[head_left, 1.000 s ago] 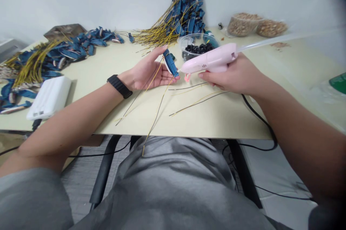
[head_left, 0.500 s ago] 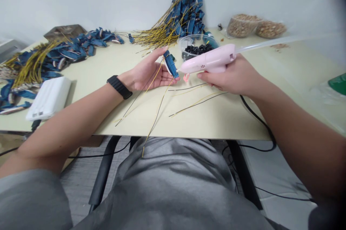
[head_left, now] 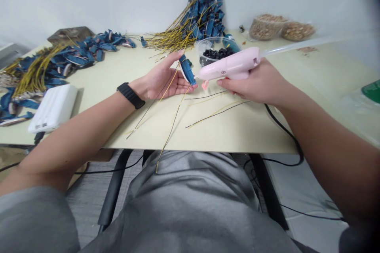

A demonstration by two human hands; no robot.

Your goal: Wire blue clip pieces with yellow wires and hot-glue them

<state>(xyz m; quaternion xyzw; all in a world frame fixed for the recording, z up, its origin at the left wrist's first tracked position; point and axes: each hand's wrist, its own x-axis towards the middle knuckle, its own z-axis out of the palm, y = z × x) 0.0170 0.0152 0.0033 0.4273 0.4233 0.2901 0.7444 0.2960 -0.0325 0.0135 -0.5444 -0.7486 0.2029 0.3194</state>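
Left hand [head_left: 162, 79] — spread wide, blue part [head_left: 187, 70] held thumb-to-fingers | right hand [head_left: 259, 84] — wrapped round pink glue gun [head_left: 230, 65]

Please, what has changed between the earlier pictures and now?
Nothing has visibly moved, and nothing was taken or let go. The left hand still holds the curved blue plastic piece; the right hand still points the pale pink plastic glue gun at that piece's lower end.
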